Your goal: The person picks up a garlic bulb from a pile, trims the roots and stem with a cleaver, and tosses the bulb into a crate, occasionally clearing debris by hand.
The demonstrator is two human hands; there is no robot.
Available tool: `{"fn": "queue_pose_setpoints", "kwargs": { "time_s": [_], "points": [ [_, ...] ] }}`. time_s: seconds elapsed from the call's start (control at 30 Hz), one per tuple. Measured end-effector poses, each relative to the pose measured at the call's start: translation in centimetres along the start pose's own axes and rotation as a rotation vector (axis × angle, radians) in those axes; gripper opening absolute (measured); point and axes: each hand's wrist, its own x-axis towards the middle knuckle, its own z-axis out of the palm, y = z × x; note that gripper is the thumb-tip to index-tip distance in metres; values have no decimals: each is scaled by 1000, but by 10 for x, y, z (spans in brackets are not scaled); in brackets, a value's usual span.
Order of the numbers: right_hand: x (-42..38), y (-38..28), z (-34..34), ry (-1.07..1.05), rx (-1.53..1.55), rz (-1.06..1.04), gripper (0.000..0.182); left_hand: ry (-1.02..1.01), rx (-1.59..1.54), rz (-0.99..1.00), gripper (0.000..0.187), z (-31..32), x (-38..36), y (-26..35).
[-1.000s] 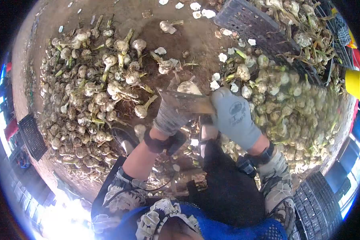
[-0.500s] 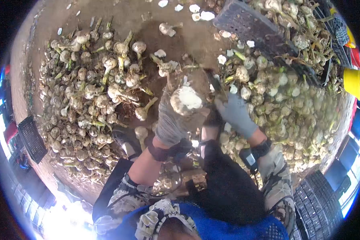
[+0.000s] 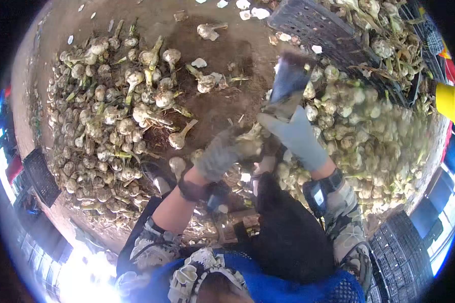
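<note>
My left hand (image 3: 217, 156), in a light knitted glove, is closed round a garlic bulb (image 3: 250, 143) low in front of my legs. The bulb is blurred by motion, and its stem end points up and right. My right hand (image 3: 297, 137), also gloved, grips a broad-bladed knife (image 3: 290, 81). Its flat blade faces up and away from me, just beyond my fingers, apart from the bulb. On the ground past my hands lie a loose garlic bulb with its stem (image 3: 206, 83) and another one (image 3: 211, 31).
A large heap of garlic with stems (image 3: 101, 131) lies on the left. Another heap of trimmed bulbs (image 3: 369, 136) spreads on the right. A dark plastic crate (image 3: 323, 35) with garlic stands at the upper right. Stacked black crates (image 3: 402, 257) stand at the lower right.
The white cut face of the bulb has turned out of sight, and my left hand has moved slightly down. My right hand has raised the knife and turned its blade broadside.
</note>
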Motion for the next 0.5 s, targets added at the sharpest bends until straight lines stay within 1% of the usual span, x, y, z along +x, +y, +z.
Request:
{"fn": "queue_pose_setpoints", "kwargs": {
  "time_s": [0.03,0.07,0.17,0.2,0.27,0.33,0.37,0.47,0.5],
  "points": [
    [1,-1,-1,-17,-115,56,25,10,34,-117,59,1,5,5],
    [2,2,0,42,-196,-123,24,3,144,65,50,0,8,2],
    [1,32,11,216,-428,-656,24,225,219,231,45,-13,12,-7],
    [-1,49,9,174,-681,-660,24,227,286,362,41,-12,12,-6],
    [-1,87,-4,80,-1185,-657,24,265,240,389,37,-14,12,-2],
    [-1,102,-7,56,-1049,-500,26,293,198,389,33,-14,10,4],
    [-1,108,-8,45,-980,-419,27,308,115,405,34,-15,11,5],
    [0,115,-8,116,-817,-411,28,343,-135,458,34,-15,18,7],
    [-1,114,-8,102,-831,-376,28,334,-252,382,33,-18,20,8]
  ]
}}
